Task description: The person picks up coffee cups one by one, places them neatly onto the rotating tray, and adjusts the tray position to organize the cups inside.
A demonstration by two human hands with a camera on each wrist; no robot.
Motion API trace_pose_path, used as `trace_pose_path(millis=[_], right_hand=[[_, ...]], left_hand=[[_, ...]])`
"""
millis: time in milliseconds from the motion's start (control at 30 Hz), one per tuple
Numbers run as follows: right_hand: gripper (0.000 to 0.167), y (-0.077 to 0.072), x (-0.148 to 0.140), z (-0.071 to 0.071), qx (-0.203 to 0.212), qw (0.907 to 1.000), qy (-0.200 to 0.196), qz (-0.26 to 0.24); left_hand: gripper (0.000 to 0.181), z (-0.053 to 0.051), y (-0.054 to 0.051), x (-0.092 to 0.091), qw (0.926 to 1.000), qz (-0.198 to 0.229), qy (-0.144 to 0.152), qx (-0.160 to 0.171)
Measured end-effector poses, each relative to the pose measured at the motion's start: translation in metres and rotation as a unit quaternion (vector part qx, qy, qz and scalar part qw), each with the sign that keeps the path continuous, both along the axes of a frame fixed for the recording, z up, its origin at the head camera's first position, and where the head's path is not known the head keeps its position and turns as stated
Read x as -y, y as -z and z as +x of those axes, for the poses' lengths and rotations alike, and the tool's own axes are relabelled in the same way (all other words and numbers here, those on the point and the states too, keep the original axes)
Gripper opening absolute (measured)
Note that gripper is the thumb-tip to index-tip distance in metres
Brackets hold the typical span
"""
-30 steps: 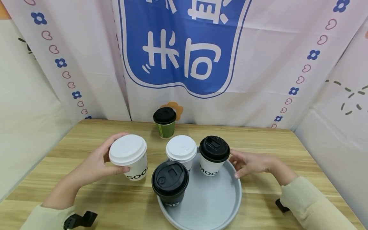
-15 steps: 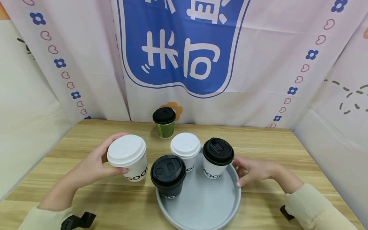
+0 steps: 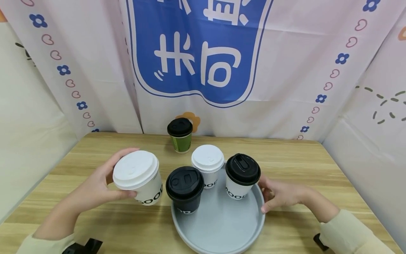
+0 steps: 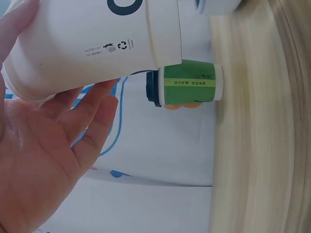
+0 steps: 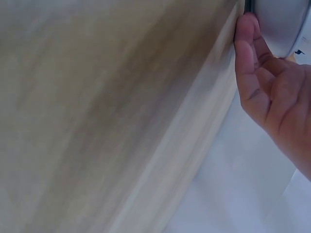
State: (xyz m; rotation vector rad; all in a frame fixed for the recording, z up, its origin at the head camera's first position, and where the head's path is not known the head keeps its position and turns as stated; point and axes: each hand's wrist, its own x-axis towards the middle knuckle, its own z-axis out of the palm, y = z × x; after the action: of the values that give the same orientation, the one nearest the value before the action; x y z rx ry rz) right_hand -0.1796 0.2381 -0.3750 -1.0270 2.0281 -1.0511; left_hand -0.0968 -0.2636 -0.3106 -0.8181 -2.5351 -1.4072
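Note:
My left hand (image 3: 103, 183) grips a white paper coffee cup (image 3: 149, 190) with a white lid, upright and held above the table left of the tray. In the left wrist view, its fingers curve round the cup (image 4: 97, 43) near the lid. My right hand (image 3: 282, 194) holds the right rim of a round grey tray (image 3: 228, 225), thumb at the rim and the other fingers partly hidden. On the tray stand a black-lidded white cup (image 3: 236, 187), a smaller white-lidded cup (image 3: 209, 176) and a black cup (image 3: 185, 192) at its left edge.
A small green cup (image 3: 182, 143) with a black lid stands at the back of the wooden table (image 3: 127, 225), near the hanging printed cloth (image 3: 285, 88). Cloth walls rise at both sides.
The tray has turned clockwise: the white-lidded cup went back and right, the black-lidded one right and nearer, the black cup back. My left hand and its cup shifted slightly left and nearer.

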Motion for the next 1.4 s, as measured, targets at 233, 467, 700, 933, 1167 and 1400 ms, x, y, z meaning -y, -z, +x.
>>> trace_pose_path(millis=[233, 467, 700, 933, 1167, 1400], right_hand=[[0.091, 0.0, 0.001, 0.007, -0.018, 0.9998, 0.001, -0.009], [0.096, -0.002, 0.002, 0.013, -0.018, 0.9997, 0.015, -0.008], [0.101, 0.001, 0.004, 0.018, 0.017, 0.9992, 0.014, -0.033], [0.105, 0.003, 0.005, 0.021, 0.039, 0.9978, 0.01, -0.052], [0.108, 0.002, 0.005, 0.025, 0.038, 0.9986, 0.026, -0.025], [0.112, -0.001, 0.006, 0.03, 0.042, 0.9984, 0.031, -0.023]], left_hand=[[0.099, 0.007, -0.006, -0.002, 0.9992, 0.015, 0.037, -0.012], [0.105, 0.013, -0.01, -0.008, 0.9978, 0.007, 0.066, -0.008], [0.106, 0.017, -0.015, -0.021, 0.9911, 0.03, 0.126, -0.031], [0.106, 0.016, -0.014, -0.04, 0.9827, 0.038, 0.177, -0.039], [0.103, 0.018, -0.013, -0.058, 0.9806, 0.019, 0.192, -0.034], [0.101, 0.016, -0.006, -0.078, 0.9764, -0.002, 0.212, -0.039]])
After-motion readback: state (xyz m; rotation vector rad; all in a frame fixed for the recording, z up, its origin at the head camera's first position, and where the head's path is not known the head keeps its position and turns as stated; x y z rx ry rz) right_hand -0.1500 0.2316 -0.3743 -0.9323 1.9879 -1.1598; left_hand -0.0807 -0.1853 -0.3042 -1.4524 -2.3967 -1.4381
